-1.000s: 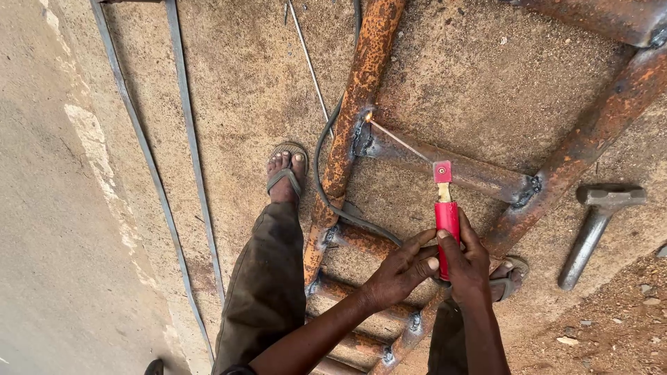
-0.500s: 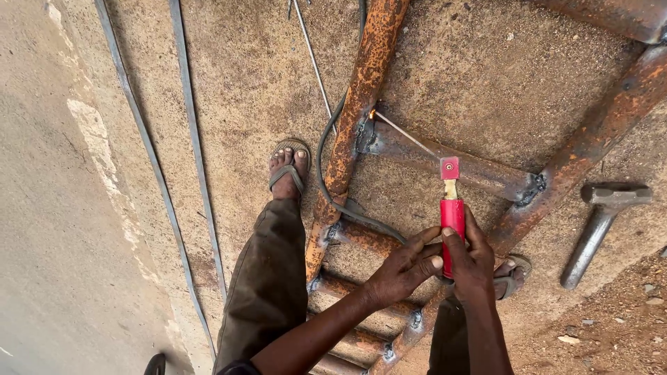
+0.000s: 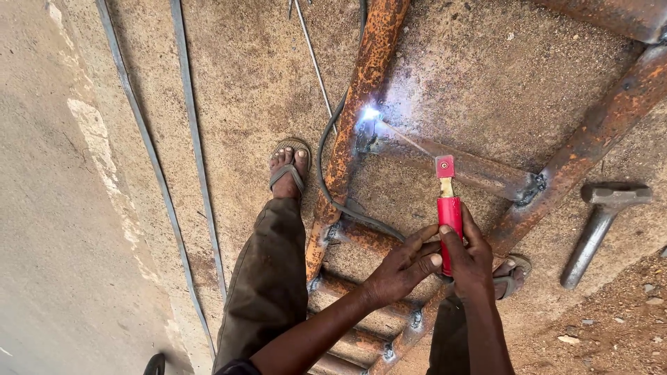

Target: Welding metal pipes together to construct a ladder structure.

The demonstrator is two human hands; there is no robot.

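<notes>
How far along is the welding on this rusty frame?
Done: lower rungs show grey beads at their ends, as does the crossbar's right joint. In hand: left hand and right hand grip the red electrode holder; an arc burns at the crossbar's left joint. What is left beyond that joint cannot be told.

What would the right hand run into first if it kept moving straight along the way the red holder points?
The right hand grips the red electrode holder, which points up the picture. Straight on, it would likely first meet the rusty crossbar just past the holder's clamp, though depth is hard to judge.
</notes>
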